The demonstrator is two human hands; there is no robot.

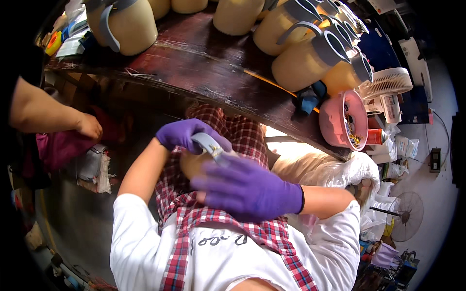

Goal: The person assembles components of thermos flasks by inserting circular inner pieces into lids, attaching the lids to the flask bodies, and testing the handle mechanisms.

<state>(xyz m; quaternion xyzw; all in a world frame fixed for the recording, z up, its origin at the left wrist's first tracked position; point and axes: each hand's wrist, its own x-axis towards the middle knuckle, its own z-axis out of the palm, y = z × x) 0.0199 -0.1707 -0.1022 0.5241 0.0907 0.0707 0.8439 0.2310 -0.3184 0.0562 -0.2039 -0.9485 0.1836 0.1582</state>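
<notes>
A cream jug (pixel 191 165) with a grey handle (pixel 208 144) is over my lap, mostly hidden by my gloved hands. My left hand (pixel 187 134), in a purple glove, is closed round its upper part beside the handle. Across the near side of the jug lies my right hand (pixel 245 186), also in a purple glove. Motion smears its fingers, so I cannot see whether they grip the jug or only rub against it. A red checked apron (pixel 194 213) covers my front and thighs.
Several similar jugs (pixel 303 63) stand on the dark red table (pixel 194 63) ahead. At its right end are a pink tub (pixel 335 121) and a small white fan (pixel 386 85). Another person's hand (pixel 90 126) reaches in at left, by magenta cloth (pixel 63 150). Plastic-covered bags (pixel 335 169) bulge at right.
</notes>
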